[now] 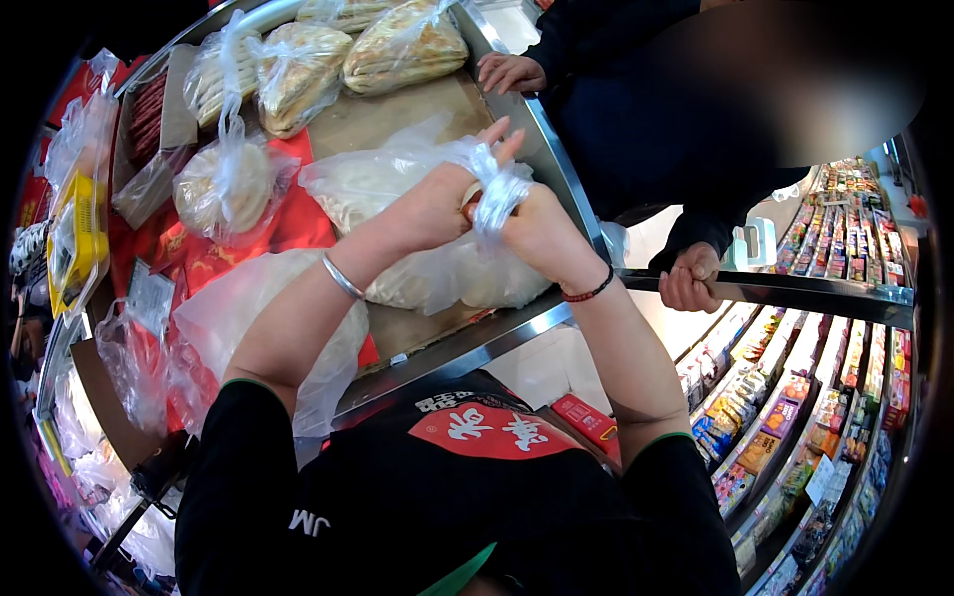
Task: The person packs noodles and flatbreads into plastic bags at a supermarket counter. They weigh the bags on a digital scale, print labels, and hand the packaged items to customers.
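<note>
A large clear plastic bag (pixel 395 179) of pale, round, flat pieces that look like bread lies on the brown board of the metal-edged counter. Its twisted neck is gripped between my left hand (pixel 447 208) and my right hand (pixel 533 223), which nearly touch. Several fingers of one hand stick up behind the gathered plastic. A silver bangle circles my left wrist and a dark red beaded bracelet my right. Left of the bag, a tied bag of round flatbreads (pixel 227 190) rests on red cloth. Nearer my left forearm lies another whitish plastic bag (pixel 261 298), partly hidden by the arm.
Bagged flatbreads (pixel 406 48) line the counter's back. A carton of dark red sticks (pixel 149 119) and a yellow basket (pixel 89 231) stand left. Across the metal rim, another person's hand (pixel 510 72) touches the edge; their other hand (pixel 689 279) holds a rail. Snack shelves (pixel 790 402) extend right.
</note>
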The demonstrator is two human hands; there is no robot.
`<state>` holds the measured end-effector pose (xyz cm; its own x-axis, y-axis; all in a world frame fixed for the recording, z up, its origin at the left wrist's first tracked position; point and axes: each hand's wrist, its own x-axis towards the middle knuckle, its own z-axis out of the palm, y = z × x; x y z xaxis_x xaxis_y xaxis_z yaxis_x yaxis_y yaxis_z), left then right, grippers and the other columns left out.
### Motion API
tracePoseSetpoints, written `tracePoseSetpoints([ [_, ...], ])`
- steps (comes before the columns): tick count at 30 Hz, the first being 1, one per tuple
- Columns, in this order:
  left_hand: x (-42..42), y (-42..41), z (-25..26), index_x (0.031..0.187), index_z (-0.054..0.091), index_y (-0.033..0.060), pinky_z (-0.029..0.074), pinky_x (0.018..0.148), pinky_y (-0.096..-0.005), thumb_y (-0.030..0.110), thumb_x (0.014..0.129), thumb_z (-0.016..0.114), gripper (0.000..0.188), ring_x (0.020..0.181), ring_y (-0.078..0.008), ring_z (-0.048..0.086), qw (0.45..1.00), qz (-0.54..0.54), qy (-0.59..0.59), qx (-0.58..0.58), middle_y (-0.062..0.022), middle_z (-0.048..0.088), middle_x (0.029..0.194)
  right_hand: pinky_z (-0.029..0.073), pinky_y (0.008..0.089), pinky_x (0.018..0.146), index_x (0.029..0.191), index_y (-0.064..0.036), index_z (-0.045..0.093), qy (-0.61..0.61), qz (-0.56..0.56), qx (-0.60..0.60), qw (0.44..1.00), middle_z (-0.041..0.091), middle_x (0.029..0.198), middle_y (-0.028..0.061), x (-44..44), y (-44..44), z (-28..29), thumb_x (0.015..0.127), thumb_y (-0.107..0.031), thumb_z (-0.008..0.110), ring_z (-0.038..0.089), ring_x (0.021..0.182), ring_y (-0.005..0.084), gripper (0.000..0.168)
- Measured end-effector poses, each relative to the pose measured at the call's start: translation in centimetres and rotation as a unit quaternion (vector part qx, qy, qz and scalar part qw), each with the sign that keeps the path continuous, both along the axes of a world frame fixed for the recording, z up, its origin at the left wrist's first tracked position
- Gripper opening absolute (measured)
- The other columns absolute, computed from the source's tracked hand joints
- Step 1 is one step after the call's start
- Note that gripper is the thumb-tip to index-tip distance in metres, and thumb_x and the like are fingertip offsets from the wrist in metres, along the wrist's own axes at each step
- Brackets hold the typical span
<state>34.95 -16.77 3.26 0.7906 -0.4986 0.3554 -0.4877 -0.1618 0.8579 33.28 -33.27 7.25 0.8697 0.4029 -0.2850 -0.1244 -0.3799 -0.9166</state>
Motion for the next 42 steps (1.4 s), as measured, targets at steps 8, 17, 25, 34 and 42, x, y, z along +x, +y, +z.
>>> tracePoseSetpoints([
  [8, 0.2, -0.4, -0.4, 0.141, 0.042, 0.0095, 0.041, 0.098, -0.0329, 0.007, 0.077, 0.069, 0.069, 0.119, -0.0182, 0.051, 0.978, -0.126, 0.123, -0.108, -0.0063, 0.054, 0.133, 0.049, 0.0384, 0.068, 0.093, 0.002, 0.063, -0.115, 0.174, -0.318, 0.925, 0.063, 0.082, 0.0246, 0.9, 1.3, 4.4, 0.082, -0.019, 0.059, 0.061, 0.075, 0.0403, 0.025],
  [17, 1.6, 0.9, -6.5, 0.094, 0.065, 0.0000, 0.047, 0.070, -0.0318, 0.011, 0.085, 0.058, 0.016, 0.073, -0.0164, 0.060, 0.993, 0.002, 0.085, 0.087, -0.0104, 0.065, 0.077, 0.040, 0.0261, 0.055, 0.078, 0.005, 0.060, -0.023, -0.067, -0.040, 0.997, 0.057, 0.064, 0.0051, -0.2, -0.6, -1.6, 0.080, -0.016, 0.062, 0.047, 0.062, 0.0072, 0.021],
  [25, -1.0, 1.0, -5.7, 0.076, 0.065, -0.0019, 0.047, 0.075, -0.0323, 0.010, 0.087, 0.055, 0.018, 0.073, -0.0200, 0.060, 0.878, 0.080, 0.363, -0.303, -0.0123, 0.065, 0.074, 0.040, 0.0260, 0.056, 0.070, 0.004, 0.060, -0.132, -0.187, -0.063, 0.971, 0.058, 0.067, 0.0017, 0.2, -2.6, -5.7, 0.076, -0.019, 0.063, 0.048, 0.062, 0.0080, 0.024],
  [34, -3.7, 4.4, -6.5, 0.085, 0.066, -0.0055, 0.043, 0.059, -0.0325, 0.034, 0.089, 0.058, 0.041, 0.058, -0.0156, 0.051, 0.963, 0.086, 0.235, 0.101, -0.0101, 0.059, 0.063, 0.039, 0.0371, 0.051, 0.056, 0.004, 0.052, -0.099, -0.217, -0.174, 0.955, 0.048, 0.049, 0.0137, 2.3, -4.9, -11.7, 0.070, -0.024, 0.063, 0.041, 0.047, 0.0186, 0.033],
  [42, -5.0, 4.2, 1.2, 0.078, 0.059, -0.0026, 0.037, 0.055, -0.0278, 0.027, 0.094, 0.056, 0.034, 0.061, -0.0090, 0.044, 0.975, 0.078, 0.207, 0.007, -0.0046, 0.052, 0.063, 0.036, 0.0288, 0.047, 0.058, 0.005, 0.048, -0.137, -0.217, -0.089, 0.962, 0.041, 0.047, 0.0064, 4.3, -3.2, -4.4, 0.072, -0.016, 0.062, 0.038, 0.048, 0.0097, 0.029],
])
